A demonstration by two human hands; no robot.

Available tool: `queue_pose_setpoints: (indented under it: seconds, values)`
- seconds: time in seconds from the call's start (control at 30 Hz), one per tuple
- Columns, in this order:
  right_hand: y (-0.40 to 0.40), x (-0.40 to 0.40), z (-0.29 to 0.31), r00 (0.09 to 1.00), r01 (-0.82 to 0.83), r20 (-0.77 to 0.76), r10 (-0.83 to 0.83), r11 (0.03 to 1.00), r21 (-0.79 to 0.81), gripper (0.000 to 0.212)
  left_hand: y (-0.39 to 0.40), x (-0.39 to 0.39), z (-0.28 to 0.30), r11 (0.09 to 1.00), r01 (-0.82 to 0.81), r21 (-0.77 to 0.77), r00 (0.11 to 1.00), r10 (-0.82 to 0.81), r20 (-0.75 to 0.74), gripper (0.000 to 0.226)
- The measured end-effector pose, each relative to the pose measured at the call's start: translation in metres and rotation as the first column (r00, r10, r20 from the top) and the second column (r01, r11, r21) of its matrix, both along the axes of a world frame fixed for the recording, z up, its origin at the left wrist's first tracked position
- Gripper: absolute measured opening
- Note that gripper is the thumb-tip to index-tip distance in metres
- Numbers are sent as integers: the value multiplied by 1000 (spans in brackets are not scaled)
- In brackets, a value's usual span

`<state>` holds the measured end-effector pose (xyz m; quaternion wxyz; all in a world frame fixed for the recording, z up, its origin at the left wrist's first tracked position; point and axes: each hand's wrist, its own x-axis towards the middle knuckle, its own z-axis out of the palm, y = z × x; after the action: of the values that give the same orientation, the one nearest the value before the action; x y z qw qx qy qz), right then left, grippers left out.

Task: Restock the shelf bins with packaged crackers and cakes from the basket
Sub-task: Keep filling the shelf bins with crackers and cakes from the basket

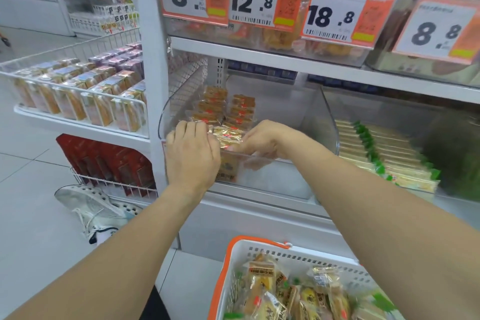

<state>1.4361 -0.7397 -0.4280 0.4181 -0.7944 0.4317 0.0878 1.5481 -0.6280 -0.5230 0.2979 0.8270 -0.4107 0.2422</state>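
Observation:
Both my hands reach over the front rim of a clear plastic shelf bin (315, 112) on the middle shelf. My left hand (192, 153) and my right hand (262, 139) together hold a golden-wrapped cracker pack (228, 136) just inside the bin's front wall. Behind it lie two rows of orange-brown cracker packs (226, 108); the bin's right half holds nothing. A white basket with an orange rim (235, 257) sits at the bottom, filled with mixed packaged crackers and cakes (283, 293).
The neighbouring clear bin (389, 153) holds yellow packs with green ends. Large price tags (335, 13) hang from the shelf above. A wire rack of boxed cakes (78, 91) sticks out at the left, red packs below. A white shoe (93, 205) is on the floor.

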Motion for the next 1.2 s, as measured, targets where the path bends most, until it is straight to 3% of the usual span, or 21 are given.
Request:
queue_pose_setpoints:
  seconds: [0.03,0.1,0.17,0.2,0.3,0.37,0.47,0.53,0.67,0.77,0.97,1.03,1.1,1.2]
  values:
    - [2,-8,2,998,14,61,-13,1000,-12,54,0,0,2,1000,14,-12,1000,-14,-6,28]
    - [7,-28,2,974,44,227,11,971,-235,40,2,-3,3,997,48,-55,998,-51,-47,32]
    - [20,-53,-3,904,176,424,60,851,-495,17,10,-12,-2,977,106,-185,988,-124,-92,31]
    - [30,-69,-6,850,244,518,97,799,-550,6,17,-21,-7,952,156,-263,979,-184,-86,30]
    - [58,-117,-32,746,328,647,161,756,-566,7,42,-70,-38,881,325,-343,932,-360,-42,27]
    - [71,-149,-65,742,336,661,113,790,-513,8,57,-109,-68,867,399,-300,871,-460,-172,22]
    - [89,-198,-125,807,319,589,-43,872,-372,7,76,-162,-118,884,452,-117,753,-449,-481,21]
    - [103,-230,-163,854,300,507,-119,908,-293,10,87,-189,-148,877,478,56,736,-365,-570,20]
    - [128,-278,-226,896,317,380,-229,930,-188,16,114,-229,-181,843,472,257,742,-223,-633,16]
    - [145,-302,-259,929,298,272,-253,944,-142,6,134,-252,-189,846,433,311,777,-176,-604,9]
    - [174,-335,-293,916,365,209,-342,927,-82,13,167,-277,-201,816,413,405,772,-78,-631,13]
    - [179,-345,-295,939,307,160,-305,952,18,28,168,-275,-203,793,418,444,768,-48,-638,16]
    - [181,-352,-292,985,154,62,-162,981,114,46,168,-275,-203,785,416,459,773,-39,-633,16]
    - [183,-352,-290,1000,11,-14,-10,999,32,38,170,-281,-198,784,421,457,795,-77,-601,10]
